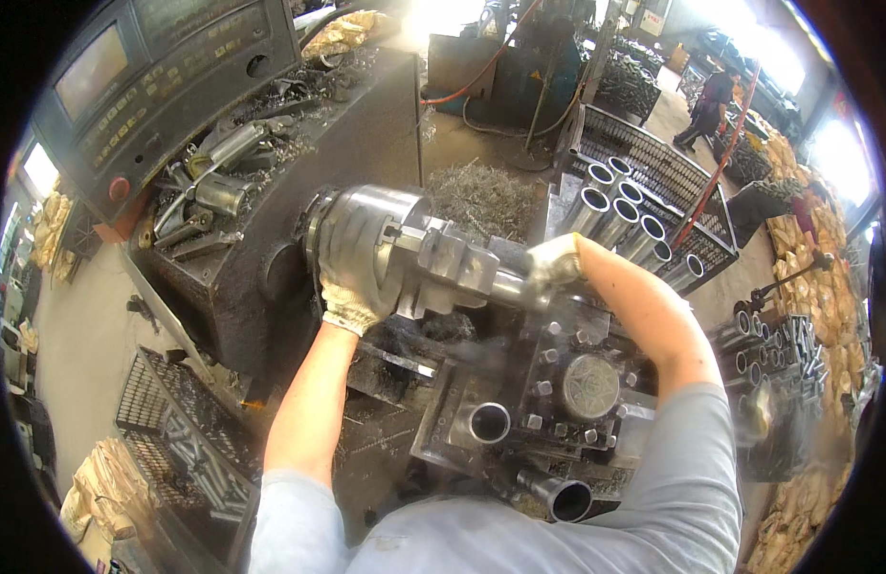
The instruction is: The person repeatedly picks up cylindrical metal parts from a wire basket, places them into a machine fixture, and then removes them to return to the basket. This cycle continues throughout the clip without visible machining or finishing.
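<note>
A steel lathe chuck (395, 203) with stepped jaws (453, 263) sticks out from the machine's headstock. My left hand (352, 273), in a pale knit glove, curls its fingers over the near side of the chuck. Out of the jaws, toward the right, comes a shiny metal tube (508, 287). My right hand (556, 261), gloved too, is closed around the outer end of this tube; its fingertips are partly hidden. Below my right forearm sits the bolted tool turret (589, 387). Two tubular holders, an upper one (489, 422) and a lower one (567, 499), point toward me.
A control panel (108, 96) with a red button stands at upper left. Tools and metal shavings (228, 167) lie on the headstock. Several tubes (620, 220) stand upright by a mesh crate (653, 158) at right. Another crate (185, 450) is at lower left. Far off, a person (709, 107) walks.
</note>
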Motion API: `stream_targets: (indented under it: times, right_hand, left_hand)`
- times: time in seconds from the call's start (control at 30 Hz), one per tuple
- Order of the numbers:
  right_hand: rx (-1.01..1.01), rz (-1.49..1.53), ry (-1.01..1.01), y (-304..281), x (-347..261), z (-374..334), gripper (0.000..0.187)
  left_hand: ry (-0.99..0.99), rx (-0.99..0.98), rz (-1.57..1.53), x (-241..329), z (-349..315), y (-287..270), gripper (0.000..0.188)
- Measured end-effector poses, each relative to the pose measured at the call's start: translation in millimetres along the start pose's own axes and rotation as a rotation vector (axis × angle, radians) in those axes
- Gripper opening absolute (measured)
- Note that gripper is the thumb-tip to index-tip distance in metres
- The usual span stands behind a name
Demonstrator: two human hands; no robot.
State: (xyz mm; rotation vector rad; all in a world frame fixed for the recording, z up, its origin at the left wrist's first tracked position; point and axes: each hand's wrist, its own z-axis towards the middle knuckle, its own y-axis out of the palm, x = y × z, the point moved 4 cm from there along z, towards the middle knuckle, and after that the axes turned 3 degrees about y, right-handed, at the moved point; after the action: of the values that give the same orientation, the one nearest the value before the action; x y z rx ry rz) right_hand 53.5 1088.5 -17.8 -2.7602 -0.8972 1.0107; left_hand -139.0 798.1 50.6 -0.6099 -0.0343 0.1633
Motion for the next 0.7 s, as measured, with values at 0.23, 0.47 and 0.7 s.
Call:
stream_targets:
  times: [0.23, 0.47, 0.7]
  right_hand:
    - [0.625, -0.737, 0.208, 41, -41, -81, 0.054]
    - [1.381, -0.84, 0.368, 129, -134, -218, 0.036]
    - [0.653, 0.707, -0.156, 350, -170, -146, 0.07]
  left_hand:
    - [-0.02, -0.056, -0.004, -4, -11, 4, 0.075]
    - [0.059, 0.029, -0.106, 2, 0, -12, 0.087]
    - [-0.492, -0.263, -1.753, 126, -111, -125, 0.075]
